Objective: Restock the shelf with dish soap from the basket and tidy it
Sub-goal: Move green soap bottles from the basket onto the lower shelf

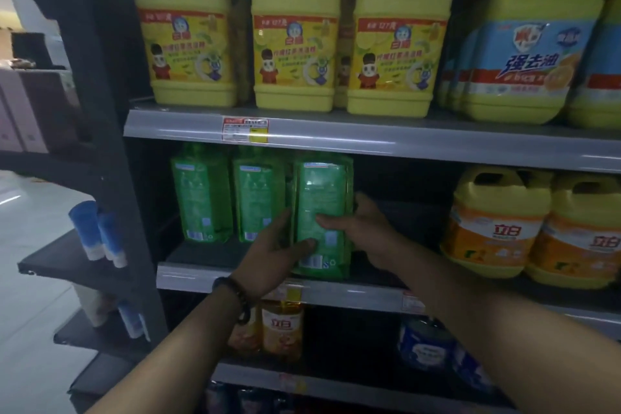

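Dim store shelving fills the view, with grey-edged boards stacked one above another. On the middle shelf (188,277), a person's left hand (279,254) and right hand (364,228) grip a green dish soap pack (322,191) from either side, thumbs lying across its front; the pack stands upright at the shelf's front edge, just right of two more green packs (228,193) set further back. A dark bead bracelet (237,296) circles the left wrist. Orange-labelled yellow jugs (497,225) stand well apart to the right on the same shelf. Above, yellow jugs (295,37) line the upper shelf (369,138) beside a blue-labelled jug (527,50). Below, an amber bottle (282,328) stands upright. Blue-and-white tubes (97,232) hang on a side rack at left.
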A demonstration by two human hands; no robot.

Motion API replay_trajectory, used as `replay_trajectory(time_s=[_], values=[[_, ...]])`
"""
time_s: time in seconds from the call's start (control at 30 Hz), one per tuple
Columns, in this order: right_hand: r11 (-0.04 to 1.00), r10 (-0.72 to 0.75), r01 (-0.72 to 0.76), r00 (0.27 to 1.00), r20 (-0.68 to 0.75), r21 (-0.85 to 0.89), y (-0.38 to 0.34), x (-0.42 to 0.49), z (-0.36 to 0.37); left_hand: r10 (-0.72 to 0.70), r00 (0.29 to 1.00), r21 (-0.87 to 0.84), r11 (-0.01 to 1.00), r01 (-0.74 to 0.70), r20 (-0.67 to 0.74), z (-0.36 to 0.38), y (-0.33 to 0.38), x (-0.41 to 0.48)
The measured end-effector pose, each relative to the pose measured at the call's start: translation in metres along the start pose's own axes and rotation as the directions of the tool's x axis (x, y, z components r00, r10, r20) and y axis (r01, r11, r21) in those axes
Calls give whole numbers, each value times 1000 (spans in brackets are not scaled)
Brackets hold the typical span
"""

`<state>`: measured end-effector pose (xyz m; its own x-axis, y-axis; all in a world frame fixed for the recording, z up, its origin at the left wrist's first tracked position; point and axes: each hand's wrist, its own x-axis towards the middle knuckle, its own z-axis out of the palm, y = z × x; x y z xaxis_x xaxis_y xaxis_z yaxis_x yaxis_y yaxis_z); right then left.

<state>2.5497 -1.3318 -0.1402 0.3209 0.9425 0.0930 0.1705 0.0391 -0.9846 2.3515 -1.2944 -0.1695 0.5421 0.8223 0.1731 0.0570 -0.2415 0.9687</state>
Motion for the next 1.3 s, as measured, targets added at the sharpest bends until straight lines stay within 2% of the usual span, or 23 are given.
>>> replay_trajectory(time_s=[0.17,0.23,0.37,0.4,0.47,0.63,0.77,0.9,1.0,1.07,1.17,1.3], values=[[996,-85,84,996,-31,-43,20,44,-1,22,997,2,1000,-22,-70,5,-8,37],[988,-118,116,993,-13,-100,37,54,-1,19,996,65,998,-13,-85,13,-12,43],[962,-173,174,985,21,-209,61,74,-3,101,979,241,969,-56,-179,22,-43,56],[955,-177,177,984,23,-238,62,78,-4,79,980,270,963,-27,-182,22,-47,58],[942,-182,173,983,-2,-286,61,86,-5,39,984,310,950,18,-175,24,-49,63],[895,-167,123,984,-68,-428,62,97,-4,39,987,452,891,37,-158,29,-57,71],[866,-122,58,988,-96,-496,56,96,0,20,991,492,869,50,-136,25,-51,71],[845,-123,30,983,-139,-534,46,71,0,108,982,483,875,-20,-155,23,-34,50],[871,-185,74,965,-184,-486,39,31,-9,226,961,476,870,-126,-159,28,-24,15],[863,-236,120,955,-182,-491,36,-5,-18,285,953,446,869,-214,-98,35,-20,-11],[805,-295,179,948,-119,-566,42,-63,-36,279,956,425,857,-291,93,53,-31,-49],[721,-218,170,976,12,-672,81,-136,-63,65,939,485,843,-232,338,75,-75,-94]])
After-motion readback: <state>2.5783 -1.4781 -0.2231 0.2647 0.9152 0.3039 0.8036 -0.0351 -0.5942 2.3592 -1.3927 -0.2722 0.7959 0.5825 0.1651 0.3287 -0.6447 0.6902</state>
